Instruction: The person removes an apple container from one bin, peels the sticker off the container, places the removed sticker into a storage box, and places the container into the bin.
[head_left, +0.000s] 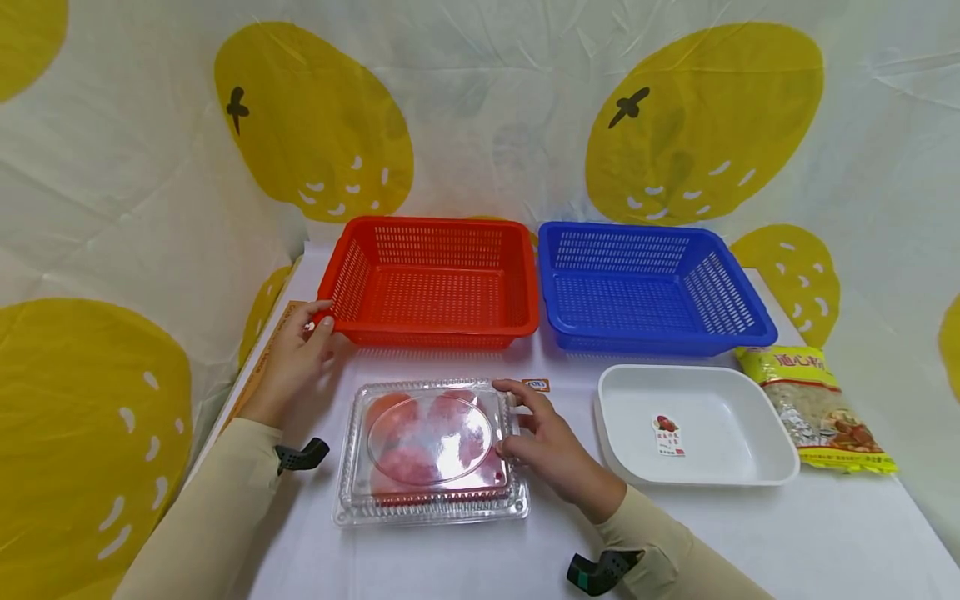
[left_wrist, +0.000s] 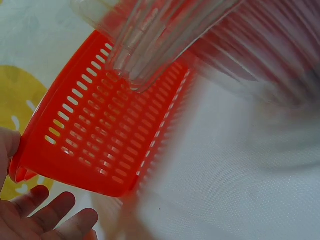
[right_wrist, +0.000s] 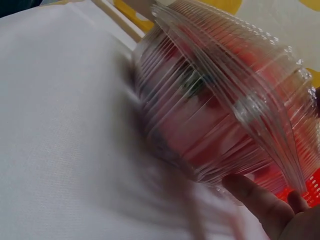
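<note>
A clear plastic clamshell box (head_left: 423,454) with round reddish fruit inside is in front of me; its lid is on. My right hand (head_left: 551,446) grips its right edge, thumb and fingers curled at the rim. In the right wrist view, a finger lies under the edge of the box (right_wrist: 200,115), with a shadow on the cloth below. My left hand (head_left: 296,358) pinches the near left corner of the red basket (head_left: 442,340) by its rim. In the left wrist view, the other fingers (left_wrist: 62,212) spread loosely below the basket's rim (left_wrist: 55,95).
A blue basket (head_left: 637,343) stands right of the red one. Nearer me are a white tray (head_left: 720,433) bearing a small sticker (head_left: 667,435) and a yellow food packet (head_left: 817,408). A small orange label (head_left: 536,385) lies behind the box. Patterned cloth hangs behind.
</note>
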